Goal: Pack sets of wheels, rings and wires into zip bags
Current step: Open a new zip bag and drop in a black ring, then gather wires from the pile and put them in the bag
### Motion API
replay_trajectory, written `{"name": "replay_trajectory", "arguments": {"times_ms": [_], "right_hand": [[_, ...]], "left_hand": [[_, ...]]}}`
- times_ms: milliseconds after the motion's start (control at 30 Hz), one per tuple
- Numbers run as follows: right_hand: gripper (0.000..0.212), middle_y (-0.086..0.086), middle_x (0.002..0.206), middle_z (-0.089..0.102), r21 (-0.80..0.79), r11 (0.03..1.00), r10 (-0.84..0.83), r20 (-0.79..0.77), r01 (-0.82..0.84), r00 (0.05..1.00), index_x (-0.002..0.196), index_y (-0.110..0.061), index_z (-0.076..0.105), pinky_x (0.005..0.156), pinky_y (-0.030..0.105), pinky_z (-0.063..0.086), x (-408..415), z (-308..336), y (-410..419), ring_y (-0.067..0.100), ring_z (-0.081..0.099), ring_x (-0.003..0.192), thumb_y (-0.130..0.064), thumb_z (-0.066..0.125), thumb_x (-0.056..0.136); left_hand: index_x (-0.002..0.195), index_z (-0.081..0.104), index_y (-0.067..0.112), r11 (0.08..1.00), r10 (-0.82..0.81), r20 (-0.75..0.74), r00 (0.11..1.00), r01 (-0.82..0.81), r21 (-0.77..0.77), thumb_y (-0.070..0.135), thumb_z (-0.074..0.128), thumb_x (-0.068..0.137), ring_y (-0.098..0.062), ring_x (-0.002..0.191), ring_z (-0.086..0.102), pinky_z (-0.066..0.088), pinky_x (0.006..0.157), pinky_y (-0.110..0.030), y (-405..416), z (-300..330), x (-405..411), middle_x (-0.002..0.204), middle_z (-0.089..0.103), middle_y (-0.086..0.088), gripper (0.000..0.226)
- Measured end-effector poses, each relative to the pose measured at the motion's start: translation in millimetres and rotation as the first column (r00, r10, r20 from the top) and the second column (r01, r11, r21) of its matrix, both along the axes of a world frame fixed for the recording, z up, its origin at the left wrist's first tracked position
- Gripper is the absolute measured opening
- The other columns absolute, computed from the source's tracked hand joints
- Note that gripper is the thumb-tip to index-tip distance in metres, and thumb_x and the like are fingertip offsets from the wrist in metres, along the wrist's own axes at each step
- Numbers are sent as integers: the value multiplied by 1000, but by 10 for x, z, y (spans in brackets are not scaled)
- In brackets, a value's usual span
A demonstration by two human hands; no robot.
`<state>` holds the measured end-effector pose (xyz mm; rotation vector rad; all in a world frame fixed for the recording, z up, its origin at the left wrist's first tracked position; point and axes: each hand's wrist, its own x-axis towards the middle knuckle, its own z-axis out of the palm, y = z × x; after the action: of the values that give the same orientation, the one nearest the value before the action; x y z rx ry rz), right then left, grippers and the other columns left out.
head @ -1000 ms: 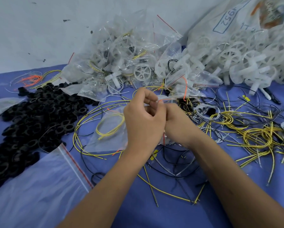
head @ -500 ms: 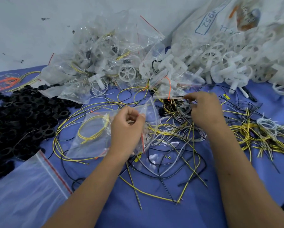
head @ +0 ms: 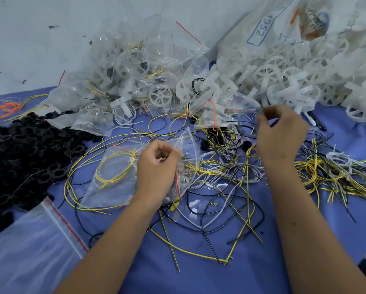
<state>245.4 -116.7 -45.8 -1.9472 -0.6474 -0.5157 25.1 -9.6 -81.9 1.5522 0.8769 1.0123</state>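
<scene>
At centre of the blue counter (head: 199,279), a small clear zip bag (head: 186,153) is pinched at its mouth by the left hand (head: 156,166), thumb and curled fingers forming the grip; the bag hangs open, red seal strip running down beside the wrist. Small items lie in its lower part, too indistinct to identify. Just left of it lies a second clear bag (head: 112,177) containing a coiled yellow wire (head: 114,168). The right hand (head: 280,132) is raised over the tangle of loose wires (head: 231,166), fingers curled with the tips drawn together; motion blur prevents confirming whether this grip holds anything. Behind both hands, a heap of filled bags (head: 131,71) shows white wheels and wires inside. To the right, loose white wheels (head: 283,81) spill from a large sack (head: 283,24). Black rings (head: 25,149) are piled at far left. A larger empty zip bag (head: 29,251) lies at lower left.
</scene>
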Motion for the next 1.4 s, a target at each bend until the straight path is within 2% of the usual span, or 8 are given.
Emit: {"name": "replay_trajectory", "arguments": {"times_ms": [133,267,533,867,1000,1167,1300,1400], "right_hand": [[25,-14,73,60,404,913,-15,-88,49,996,102,-8,69,62,8,41,-102,104,9,-3,57,60,-31,70,92],[24,5,76,66,618,785,187,-168,-45,968,101,-9,64,58,43,55,-216,171,51,24,64,62,-27,74,89],[6,4,64,67,317,765,597,-20,-561,802,84,-15,72,50,27,46,-725,90,271,13,58,52,-16,77,88],[7,-5,60,63,-247,658,708,-119,-712,696,76,-14,73,58,22,43,-1057,-42,385,8,55,54,-14,77,82],[10,0,67,70,-7,758,629,-257,-652,734,81,-14,73,61,31,53,-1122,-78,440,16,68,63,-22,76,87],[22,6,79,77,-103,505,769,-397,-857,501,95,-15,81,70,40,60,-1094,-41,386,21,76,80,-2,64,91],[11,3,73,75,101,592,789,-275,-799,550,93,-8,77,57,39,61,-1028,54,334,24,73,62,-4,68,93],[12,2,63,67,253,803,583,-147,-539,799,86,-12,72,48,32,53,-728,121,304,24,66,50,-15,66,96]], "left_hand": [[82,59,16,999,33,57,998,-33,-12,13,68,94,-17,56,60,54,61,-39,-25,25,7,68,67,-3,14],[82,60,12,986,141,96,985,-149,78,8,68,92,0,56,59,45,55,-12,-45,64,25,65,64,14,13],[83,56,17,956,241,139,960,-260,135,10,67,92,-19,63,60,49,59,-27,-67,92,27,76,62,-1,16],[85,52,14,908,234,154,960,-272,319,12,69,91,-16,58,60,46,55,-25,-150,156,43,76,58,10,18],[86,50,17,898,176,140,974,-218,382,14,67,91,-16,58,65,50,49,-34,-224,190,57,78,58,9,18],[85,50,15,893,183,165,969,-234,385,12,68,93,-9,56,61,44,50,-21,-217,224,59,78,56,15,20],[82,47,21,920,148,188,971,-205,333,12,67,95,-22,52,57,43,47,-30,-203,223,47,74,54,10,25],[80,47,22,941,110,155,982,-153,303,13,68,95,-24,52,53,42,47,-36,-194,173,57,73,52,8,27]]}}
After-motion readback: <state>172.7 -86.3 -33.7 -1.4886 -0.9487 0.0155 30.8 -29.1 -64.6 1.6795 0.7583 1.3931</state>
